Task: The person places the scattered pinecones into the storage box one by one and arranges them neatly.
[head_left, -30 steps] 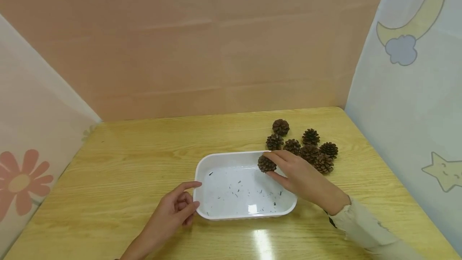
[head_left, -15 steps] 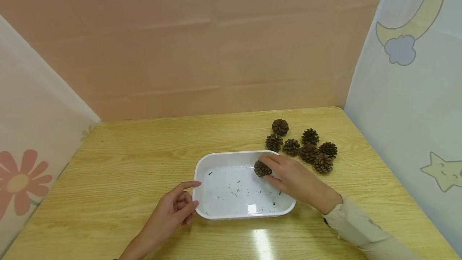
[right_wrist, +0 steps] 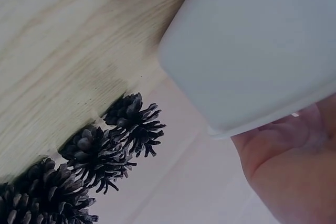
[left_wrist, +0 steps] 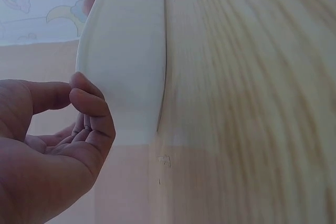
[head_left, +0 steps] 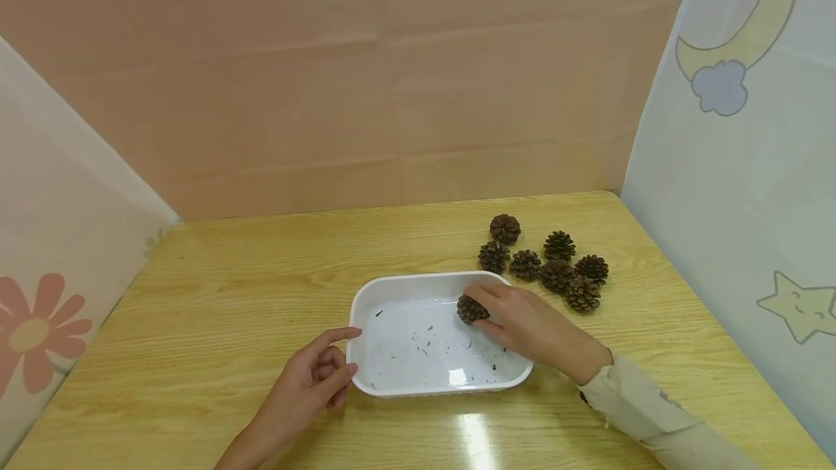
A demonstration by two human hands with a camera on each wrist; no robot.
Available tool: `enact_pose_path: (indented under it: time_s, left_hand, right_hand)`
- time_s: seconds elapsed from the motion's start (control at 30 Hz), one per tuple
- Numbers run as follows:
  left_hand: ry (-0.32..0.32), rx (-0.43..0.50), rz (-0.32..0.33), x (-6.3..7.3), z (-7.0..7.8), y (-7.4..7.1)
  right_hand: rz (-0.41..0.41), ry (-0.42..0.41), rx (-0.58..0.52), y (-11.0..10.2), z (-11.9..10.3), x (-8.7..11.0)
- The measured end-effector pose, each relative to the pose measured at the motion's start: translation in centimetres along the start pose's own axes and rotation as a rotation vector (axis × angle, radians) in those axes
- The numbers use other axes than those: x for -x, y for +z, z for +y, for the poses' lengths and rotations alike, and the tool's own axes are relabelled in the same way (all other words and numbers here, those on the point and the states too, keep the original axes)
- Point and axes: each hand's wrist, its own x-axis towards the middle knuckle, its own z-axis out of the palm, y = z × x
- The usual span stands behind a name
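Observation:
A white rectangular tray (head_left: 418, 386) with small dark flecks on its floor sits on the table. Over its right part, my right hand (head_left: 522, 321) grips a brown pine cone (head_left: 470, 310) between thumb and fingers, low inside the tray. In the right wrist view the tray's wall (right_wrist: 257, 45) hides the cone and the fingertips of the right hand (right_wrist: 294, 166). At the tray's left end, my left hand (head_left: 320, 376) holds the rim with index finger and thumb, its other fingers curled beside the wall. The left wrist view shows the left hand (left_wrist: 63, 135) at that rim.
Several pine cones (head_left: 558, 276) lie in a loose group on the wooden table (head_left: 228, 296), behind and right of the tray. An orange-brown backdrop (head_left: 392, 93) stands along the far edge, with pale printed sheets (head_left: 738, 187) at the sides.
My right hand has moved left and down with the pine cone, from near the tray's back rim to lower inside it. The left hand has stayed at the rim.

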Motion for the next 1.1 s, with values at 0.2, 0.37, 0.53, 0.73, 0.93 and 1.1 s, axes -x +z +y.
enact_pose_path:
  time_s: [0.2, 0.37, 0.53, 0.73, 0.93, 1.1]
  left_hand:
    - [0.020, -0.009, 0.002, 0.0, -0.1, 0.0]
    - [0.022, -0.012, 0.002, 0.0, -0.2, 0.0]
    - [0.020, -0.017, 0.004, 0.0, -0.1, 0.0]
    - [-0.008, -0.014, 0.002, 0.1, 0.0, 0.0]
    - [-0.009, -0.005, -0.005, 0.0, 0.0, 0.0]
    - [-0.010, -0.004, -0.004, 0.0, 0.0, -0.1]
  right_hand:
    - [-0.037, 0.007, 0.026, 0.0, 0.0, 0.0]
    - [-0.045, 0.006, 0.036, 0.1, 0.0, 0.0]
    - [-0.050, 0.023, 0.022, 0.0, -0.1, 0.0]
    - [-0.056, 0.034, 0.028, -0.2, -0.2, 0.1]
    - [0.033, -0.008, 0.071, -1.0, -0.2, 0.5]
    - [0.143, -0.053, 0.114, -1.9, 0.3, 1.2]
